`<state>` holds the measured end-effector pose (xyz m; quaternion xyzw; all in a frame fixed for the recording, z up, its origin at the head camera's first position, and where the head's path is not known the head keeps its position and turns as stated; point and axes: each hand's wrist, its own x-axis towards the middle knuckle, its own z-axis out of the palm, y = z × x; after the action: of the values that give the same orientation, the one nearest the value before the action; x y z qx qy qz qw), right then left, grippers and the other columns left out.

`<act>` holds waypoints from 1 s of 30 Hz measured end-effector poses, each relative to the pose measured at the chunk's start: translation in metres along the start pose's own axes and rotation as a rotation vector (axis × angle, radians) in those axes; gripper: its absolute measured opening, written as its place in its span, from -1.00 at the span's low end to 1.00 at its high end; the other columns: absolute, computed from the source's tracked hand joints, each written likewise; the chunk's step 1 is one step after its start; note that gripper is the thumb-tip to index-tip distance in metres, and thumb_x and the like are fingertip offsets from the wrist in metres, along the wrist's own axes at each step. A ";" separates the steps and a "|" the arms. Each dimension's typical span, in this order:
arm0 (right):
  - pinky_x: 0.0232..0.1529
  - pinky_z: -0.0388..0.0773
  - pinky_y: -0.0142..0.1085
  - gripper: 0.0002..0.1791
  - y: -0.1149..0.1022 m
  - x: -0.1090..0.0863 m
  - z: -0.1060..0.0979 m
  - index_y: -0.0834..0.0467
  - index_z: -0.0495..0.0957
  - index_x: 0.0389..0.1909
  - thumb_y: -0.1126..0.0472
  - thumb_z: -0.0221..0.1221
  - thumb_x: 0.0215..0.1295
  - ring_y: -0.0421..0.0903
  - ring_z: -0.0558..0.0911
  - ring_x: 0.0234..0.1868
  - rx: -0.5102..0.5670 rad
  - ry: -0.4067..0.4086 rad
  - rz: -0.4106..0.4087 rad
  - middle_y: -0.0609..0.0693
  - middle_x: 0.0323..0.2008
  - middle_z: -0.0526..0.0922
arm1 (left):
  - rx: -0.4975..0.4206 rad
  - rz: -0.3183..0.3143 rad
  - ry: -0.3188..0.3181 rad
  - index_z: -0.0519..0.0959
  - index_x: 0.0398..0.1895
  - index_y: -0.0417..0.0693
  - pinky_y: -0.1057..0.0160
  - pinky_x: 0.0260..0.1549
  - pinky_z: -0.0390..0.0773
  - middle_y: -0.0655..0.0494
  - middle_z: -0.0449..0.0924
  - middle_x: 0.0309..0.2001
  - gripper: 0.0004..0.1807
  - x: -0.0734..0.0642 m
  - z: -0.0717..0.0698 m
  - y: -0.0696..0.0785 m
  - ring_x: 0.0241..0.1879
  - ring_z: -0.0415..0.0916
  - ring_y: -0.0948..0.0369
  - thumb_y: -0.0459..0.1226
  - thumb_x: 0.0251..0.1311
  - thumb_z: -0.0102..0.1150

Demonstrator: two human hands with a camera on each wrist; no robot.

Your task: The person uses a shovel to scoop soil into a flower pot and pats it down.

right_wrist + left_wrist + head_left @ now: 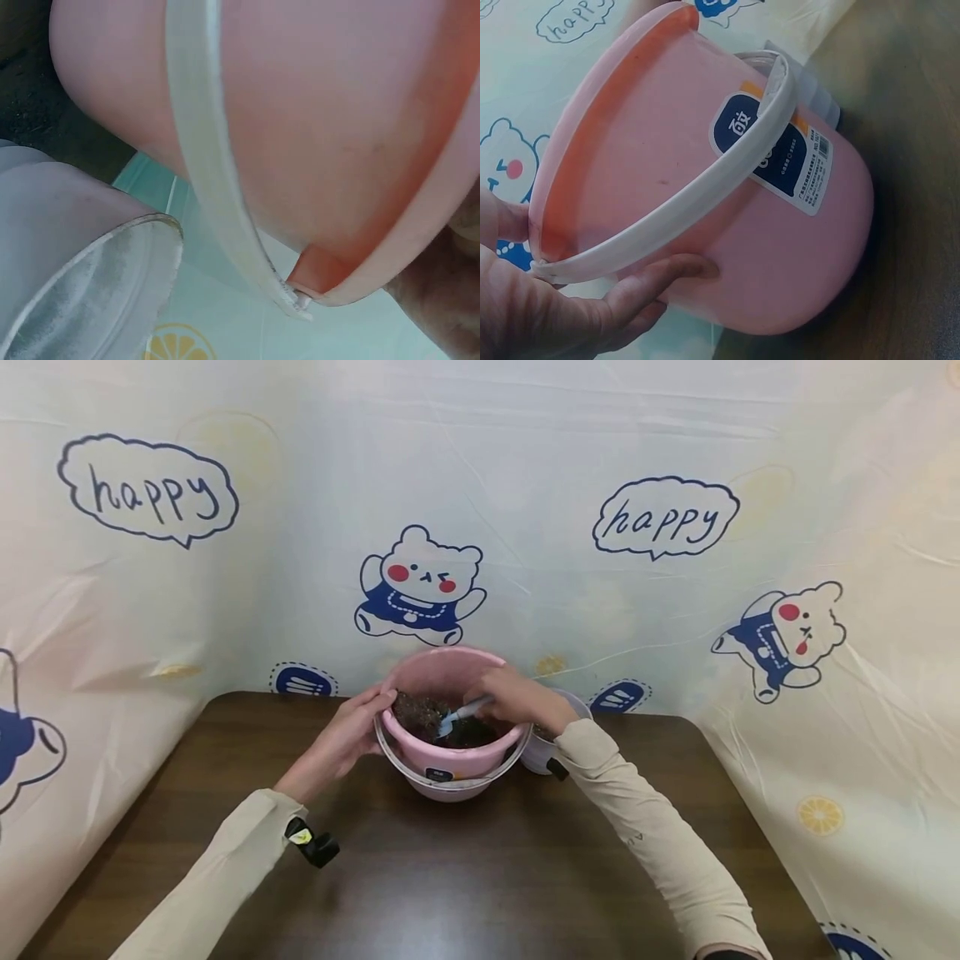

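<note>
Head view | pink bucket [476, 766] of dark soil [420, 714] on brown counter [450, 877], pale handle [450, 786] lowered in front | left grip [345, 731] clasps bucket's rim | right grip [517, 695] holds small trowel [447, 724], blue blade at soil | pale pot [538, 758] just beside

Pink bucket [660, 150] — white handle [690, 205]; light-blue shovel [451, 722]; brown table [420, 877]; backdrop [540, 460] — blue-outlined bears [423, 581].

A brown table [450, 877] walled on 3 sides by cartoon-printed sheeting [525, 452] makes this a small screened-off booth.
</note>
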<state>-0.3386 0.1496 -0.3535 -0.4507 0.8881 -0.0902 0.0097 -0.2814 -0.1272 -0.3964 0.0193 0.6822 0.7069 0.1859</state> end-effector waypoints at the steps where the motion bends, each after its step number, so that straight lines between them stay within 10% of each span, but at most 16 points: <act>1: 0.06 0.63 -0.16 -0.83 -0.001 0.000 -0.001 0.15 0.81 -0.14 0.37 0.39 0.28 -0.05 0.67 -0.15 -0.007 0.002 -0.001 -0.01 -0.21 0.80 | 0.002 0.001 0.001 -0.11 0.73 -0.01 -0.14 0.16 0.62 -0.23 -0.11 0.67 -0.27 0.000 0.000 0.000 0.54 0.10 -0.23 -0.03 0.65 -0.19; 17: 0.00 0.65 -0.08 -0.89 0.001 -0.020 -0.021 0.22 0.77 -0.14 0.36 0.34 0.37 0.00 0.70 -0.16 -0.019 0.059 0.062 0.06 -0.22 0.78 | 0.016 -0.018 0.013 -0.13 0.73 -0.03 0.03 -0.06 0.73 -0.25 -0.12 0.66 -0.26 0.002 -0.001 0.001 0.47 0.17 -0.22 -0.03 0.65 -0.19; 30: -0.02 0.63 -0.08 -0.72 0.009 -0.040 -0.025 0.22 0.77 0.04 0.37 0.37 0.32 0.04 0.65 -0.10 0.013 0.176 0.084 0.11 -0.13 0.72 | 0.025 0.002 -0.001 -0.12 0.73 -0.02 -0.21 0.23 0.55 -0.27 -0.08 0.66 -0.26 0.000 -0.003 -0.001 0.52 0.12 -0.25 -0.01 0.65 -0.19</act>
<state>-0.3245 0.1907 -0.3330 -0.4034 0.9030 -0.1346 -0.0618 -0.2817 -0.1299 -0.3972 0.0228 0.6907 0.6986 0.1851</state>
